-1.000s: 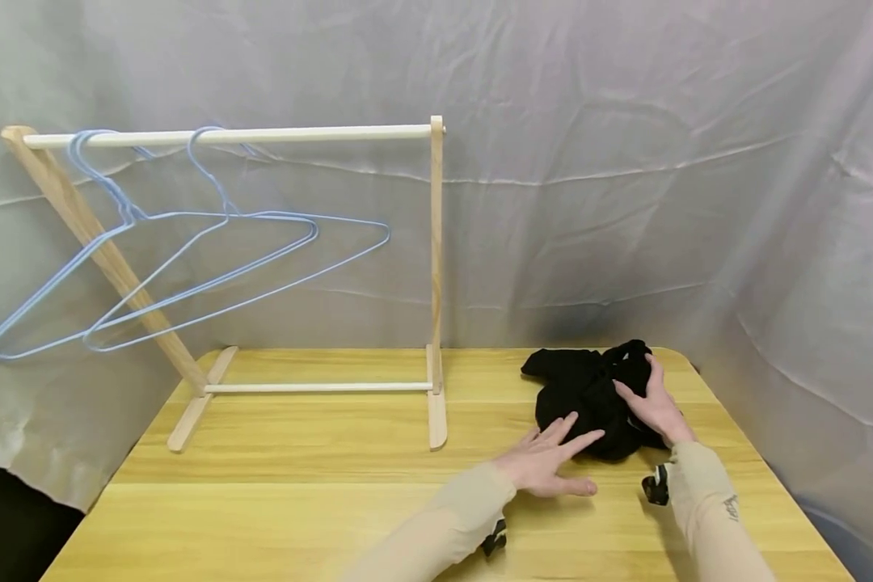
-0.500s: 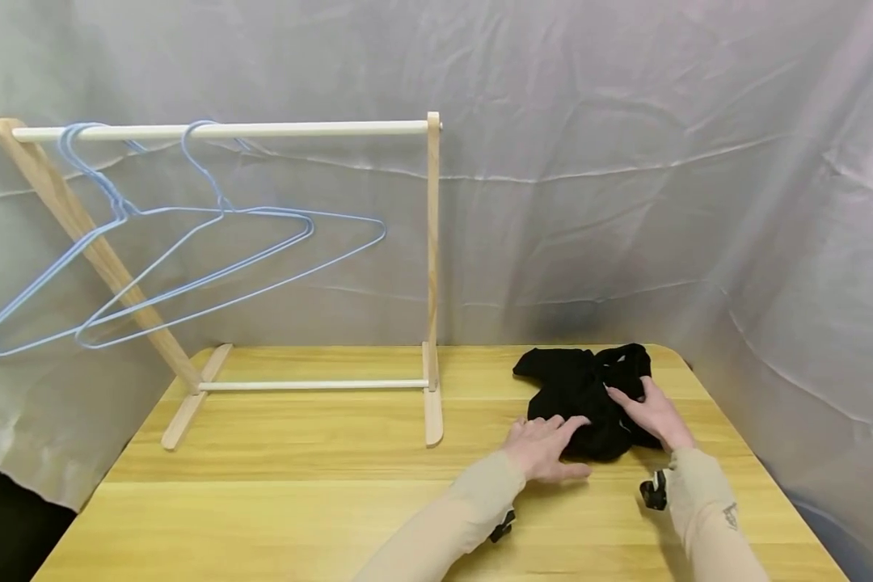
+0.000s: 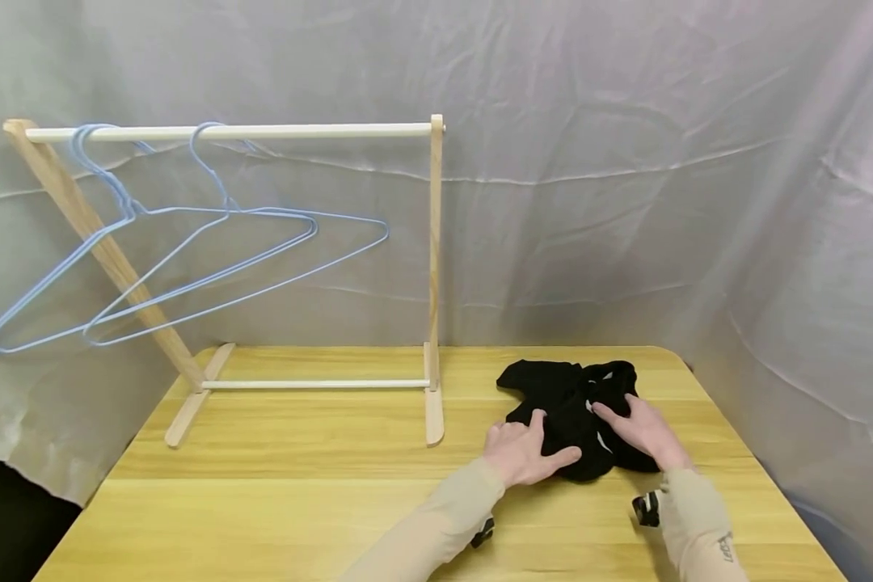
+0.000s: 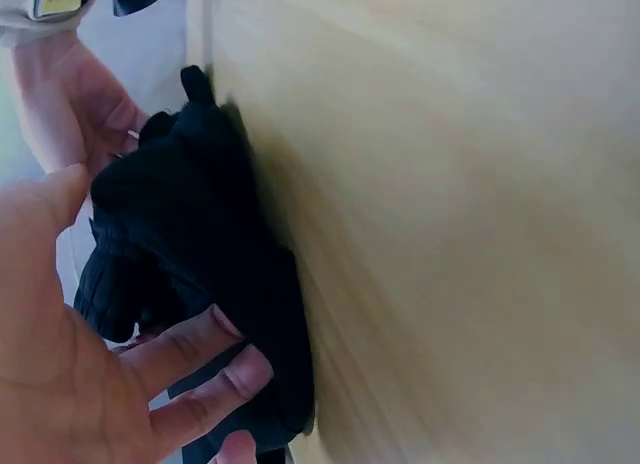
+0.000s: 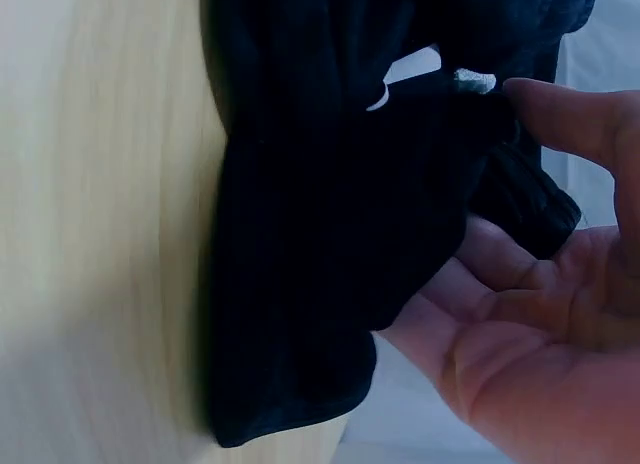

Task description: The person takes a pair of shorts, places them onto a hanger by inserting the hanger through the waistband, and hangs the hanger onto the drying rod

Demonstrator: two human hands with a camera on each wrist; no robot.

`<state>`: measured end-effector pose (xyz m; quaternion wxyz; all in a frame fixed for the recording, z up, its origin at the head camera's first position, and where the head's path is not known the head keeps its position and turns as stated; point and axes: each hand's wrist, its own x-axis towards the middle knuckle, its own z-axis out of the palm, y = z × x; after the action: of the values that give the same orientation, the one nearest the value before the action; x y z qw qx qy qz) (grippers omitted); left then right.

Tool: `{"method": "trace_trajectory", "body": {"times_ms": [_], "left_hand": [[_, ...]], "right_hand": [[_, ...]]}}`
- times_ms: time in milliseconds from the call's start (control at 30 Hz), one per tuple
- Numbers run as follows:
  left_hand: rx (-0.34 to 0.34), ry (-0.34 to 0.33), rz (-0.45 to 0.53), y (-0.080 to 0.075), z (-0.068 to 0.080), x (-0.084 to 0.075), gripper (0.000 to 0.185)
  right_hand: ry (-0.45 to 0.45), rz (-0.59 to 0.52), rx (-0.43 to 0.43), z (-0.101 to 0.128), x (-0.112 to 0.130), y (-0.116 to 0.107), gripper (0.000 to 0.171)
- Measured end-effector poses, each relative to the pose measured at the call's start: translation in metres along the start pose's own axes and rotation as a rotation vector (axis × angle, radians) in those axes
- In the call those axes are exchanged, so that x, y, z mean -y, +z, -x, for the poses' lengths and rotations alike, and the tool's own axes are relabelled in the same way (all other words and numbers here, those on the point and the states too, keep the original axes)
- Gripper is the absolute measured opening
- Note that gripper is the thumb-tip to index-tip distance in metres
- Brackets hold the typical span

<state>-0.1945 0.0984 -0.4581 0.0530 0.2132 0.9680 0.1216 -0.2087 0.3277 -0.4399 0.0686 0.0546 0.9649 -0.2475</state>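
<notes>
I see a crumpled black fabric garment lying on the light wooden table, toward its far right part, to the right of the rack's foot. My left hand lies on the garment's near left edge with the fingers only slightly bent and spread, pressing on the cloth rather than clutching it; the left wrist view shows the fingertips lying against the black fabric on the tabletop. My right hand rests on the right side of the bundle, fingers extended across it. In the right wrist view the palm is open beside the garment, with one fingertip touching a fold near a small white tag; I cannot tell whether anything is pinched there. The two hands are near each other, with the bundle between them.

At the far left of the table stands a wooden clothes rack with a white rail. Two light blue wire hangers hang from the rail's left part, tilted down to the left.
</notes>
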Motion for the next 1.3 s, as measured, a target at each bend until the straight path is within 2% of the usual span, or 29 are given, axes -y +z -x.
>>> {"method": "trace_trajectory", "body": {"times_ms": [133, 333, 633, 767, 900, 1100, 1200, 1300], "left_hand": [[-0.016, 0.034, 0.022, -0.002, 0.008, 0.01, 0.08], [-0.045, 0.084, 0.096, -0.002, 0.024, 0.028, 0.072], [0.014, 0.118, 0.203, -0.007, 0.052, 0.052, 0.068], [0.016, 0.134, 0.229, -0.008, 0.064, 0.059, 0.067], [0.02, 0.126, 0.224, -0.012, 0.075, 0.065, 0.07], [0.041, 0.077, 0.211, -0.018, 0.09, 0.078, 0.07], [0.063, 0.063, 0.2, -0.019, 0.093, 0.081, 0.071], [0.066, 0.058, 0.182, -0.019, 0.094, 0.08, 0.077]], "right_hand": [[-0.02, 0.037, -0.026, 0.004, 0.008, 0.004, 0.093], [-0.052, 0.03, -0.038, 0.016, 0.019, 0.015, 0.091], [-0.063, 0.035, -0.014, 0.031, 0.039, 0.025, 0.092], [-0.086, 0.031, -0.032, 0.036, 0.045, 0.03, 0.083], [-0.121, 0.031, -0.045, 0.04, 0.058, 0.034, 0.07], [-0.176, 0.051, -0.017, 0.048, 0.086, 0.042, 0.062], [-0.193, 0.079, -0.03, 0.051, 0.095, 0.047, 0.048], [-0.22, 0.107, -0.067, 0.052, 0.099, 0.05, 0.043]]}}
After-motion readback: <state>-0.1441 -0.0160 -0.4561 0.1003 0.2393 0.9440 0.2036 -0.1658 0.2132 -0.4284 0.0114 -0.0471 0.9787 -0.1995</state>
